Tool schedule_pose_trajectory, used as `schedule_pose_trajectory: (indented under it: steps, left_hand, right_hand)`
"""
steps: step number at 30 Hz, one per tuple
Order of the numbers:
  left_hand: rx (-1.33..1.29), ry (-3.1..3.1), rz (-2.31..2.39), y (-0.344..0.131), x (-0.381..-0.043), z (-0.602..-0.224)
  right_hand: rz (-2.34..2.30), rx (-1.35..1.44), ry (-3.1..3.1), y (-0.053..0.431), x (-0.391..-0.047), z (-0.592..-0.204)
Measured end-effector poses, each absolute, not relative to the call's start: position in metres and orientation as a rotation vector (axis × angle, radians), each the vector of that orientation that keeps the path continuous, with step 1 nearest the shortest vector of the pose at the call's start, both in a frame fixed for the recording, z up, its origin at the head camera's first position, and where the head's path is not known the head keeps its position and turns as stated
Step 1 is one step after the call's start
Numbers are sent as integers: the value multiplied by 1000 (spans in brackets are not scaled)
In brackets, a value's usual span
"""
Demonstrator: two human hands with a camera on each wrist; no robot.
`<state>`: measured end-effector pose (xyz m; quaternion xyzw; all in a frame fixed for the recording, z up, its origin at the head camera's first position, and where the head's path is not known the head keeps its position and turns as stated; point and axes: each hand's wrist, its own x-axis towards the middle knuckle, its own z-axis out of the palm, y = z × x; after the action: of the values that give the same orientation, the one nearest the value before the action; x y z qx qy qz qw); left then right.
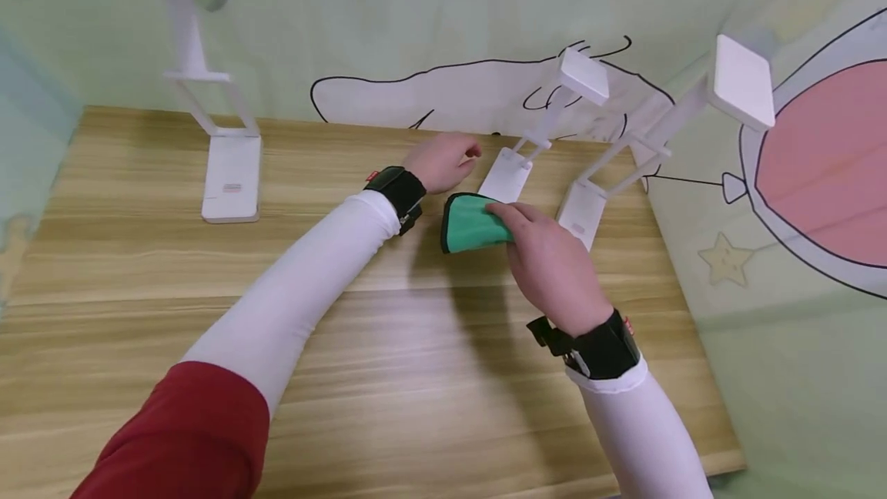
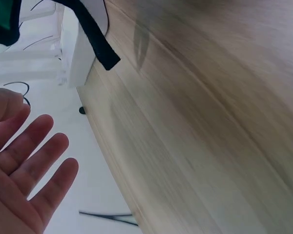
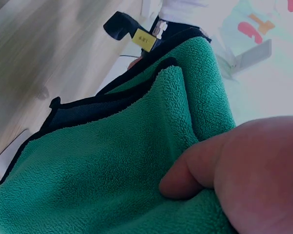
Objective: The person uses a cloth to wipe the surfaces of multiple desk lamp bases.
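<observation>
A folded green towel (image 1: pixel 474 223) with black edging is pinched in my right hand (image 1: pixel 554 264), held over the table in front of a desk lamp's base. The right wrist view shows the thumb pressing into the fluffy layers of the green towel (image 3: pixel 117 161). Just left of the towel is my left hand (image 1: pixel 441 162), near the back edge of the table. In the left wrist view, the left hand's loosely bent fingers (image 2: pixel 46 156) hold nothing, and a dark strip of the towel's edging (image 2: pixel 95 36) hangs close by.
Two white desk lamps (image 1: pixel 504 175) (image 1: pixel 584 210) stand at the back right, behind the towel and right hand. Another white desk lamp (image 1: pixel 232 175) stands at the back left. A wood-grain table (image 1: pixel 388 376) meets a wall covering with drawings (image 1: pixel 416 14).
</observation>
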<state>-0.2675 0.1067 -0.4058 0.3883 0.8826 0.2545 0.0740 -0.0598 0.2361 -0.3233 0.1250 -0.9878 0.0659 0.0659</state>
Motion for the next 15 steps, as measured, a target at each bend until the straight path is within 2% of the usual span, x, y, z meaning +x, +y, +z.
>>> schedule_pose_trajectory:
  steps: [15]
  left_hand:
    - [1126,2596,948,168,-275,-405]
  right_hand:
    - [169,309,-3032,251,-55,-329]
